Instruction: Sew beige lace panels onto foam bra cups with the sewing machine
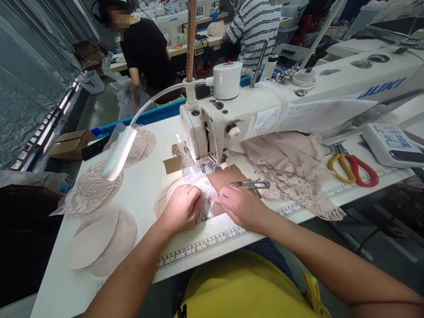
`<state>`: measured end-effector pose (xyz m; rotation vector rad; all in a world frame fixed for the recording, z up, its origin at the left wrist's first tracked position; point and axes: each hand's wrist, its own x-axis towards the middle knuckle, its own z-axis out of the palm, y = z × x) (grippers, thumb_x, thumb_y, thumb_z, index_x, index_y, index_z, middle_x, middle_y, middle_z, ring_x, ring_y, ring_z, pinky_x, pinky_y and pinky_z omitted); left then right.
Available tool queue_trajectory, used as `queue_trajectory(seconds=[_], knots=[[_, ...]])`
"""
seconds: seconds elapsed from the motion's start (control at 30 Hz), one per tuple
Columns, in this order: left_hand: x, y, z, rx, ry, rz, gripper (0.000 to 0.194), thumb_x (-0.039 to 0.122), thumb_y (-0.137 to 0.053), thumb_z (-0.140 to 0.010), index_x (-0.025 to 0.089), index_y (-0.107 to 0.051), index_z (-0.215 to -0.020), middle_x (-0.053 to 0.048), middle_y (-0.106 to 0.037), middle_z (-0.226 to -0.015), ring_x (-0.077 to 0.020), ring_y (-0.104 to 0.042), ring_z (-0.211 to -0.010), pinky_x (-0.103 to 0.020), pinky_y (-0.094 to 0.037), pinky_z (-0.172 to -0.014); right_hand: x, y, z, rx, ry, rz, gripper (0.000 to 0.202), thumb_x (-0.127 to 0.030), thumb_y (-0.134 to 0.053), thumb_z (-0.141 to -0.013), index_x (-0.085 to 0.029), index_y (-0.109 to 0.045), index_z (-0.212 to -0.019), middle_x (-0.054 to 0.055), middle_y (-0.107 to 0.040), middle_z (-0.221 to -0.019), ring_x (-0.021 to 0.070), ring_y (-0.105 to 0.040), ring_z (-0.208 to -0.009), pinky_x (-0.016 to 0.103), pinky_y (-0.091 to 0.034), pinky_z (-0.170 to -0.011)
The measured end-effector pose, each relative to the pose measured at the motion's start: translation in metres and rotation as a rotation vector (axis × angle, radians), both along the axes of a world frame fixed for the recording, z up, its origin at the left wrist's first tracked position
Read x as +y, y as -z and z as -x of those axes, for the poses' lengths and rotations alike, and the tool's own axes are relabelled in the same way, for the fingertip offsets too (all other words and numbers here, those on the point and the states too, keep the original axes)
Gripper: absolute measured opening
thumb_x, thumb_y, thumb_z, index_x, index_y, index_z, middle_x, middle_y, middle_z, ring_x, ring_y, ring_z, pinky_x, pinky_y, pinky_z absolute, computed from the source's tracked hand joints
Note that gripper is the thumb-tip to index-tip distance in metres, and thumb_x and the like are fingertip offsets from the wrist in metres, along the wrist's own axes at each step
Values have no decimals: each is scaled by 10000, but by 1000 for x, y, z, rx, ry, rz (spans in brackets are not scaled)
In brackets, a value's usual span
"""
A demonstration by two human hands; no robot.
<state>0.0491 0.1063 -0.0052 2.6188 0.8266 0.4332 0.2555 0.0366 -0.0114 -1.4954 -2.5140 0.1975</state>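
Lace (pixel 207 184) touches two hands (pixel 182 205) (pixel 241 206) near one sewing machine (pixel 258 95)

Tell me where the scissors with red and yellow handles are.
In the head view, the scissors lie on the right side of the white table, between the gathered beige lace fabric and the labelled white box.

The single head-worn camera looks forward and down from above the wearer's lap, so near that the left hand (pixel 181 206) and right hand (pixel 241 205) lie just below its centre, at seven and five o'clock. It faces across the table (pixel 142 187), with the sewing machine (pixel 334 84) close at two and a co-worker (pixel 149 53) farther at eleven.
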Motion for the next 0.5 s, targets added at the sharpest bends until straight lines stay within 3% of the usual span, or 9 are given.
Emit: queue_trajectory(seconds=[0.2,0.33,0.5], knots=[[-1,2,0,66,64,-64,184,213,-432,-914,167,-602,-858,-56,-598,-806,-181,-501,-751,-334,-405,-706,-9,16,3,16,44,-93,265,-74,-441,-839,-153,-627,-1011,48,-546,-823,176,-413,-753,286,-292,-671],[-4,4,-1,80,111,-139,255,216,-425,-932,185,-621,-1092,-71,-613,-887,-193,-503,-806,-350,-407,-736,-10,18,2,51,45,-114,267,-77,-440,-838,-153,-628,-1011,44,-537,-811,173,-385,-734,286,-286,-672],[-8,5,-4,112,121,-169,294,238,-419,-945,160,-614,-1151,-88,-607,-876,-195,-488,-799,-350,-412,-729,-9,18,2,63,39,-119,253,-83,-443,-831,-158,-630,-984,43,-527,-794,172,-372,-719,286,-282,-665]])
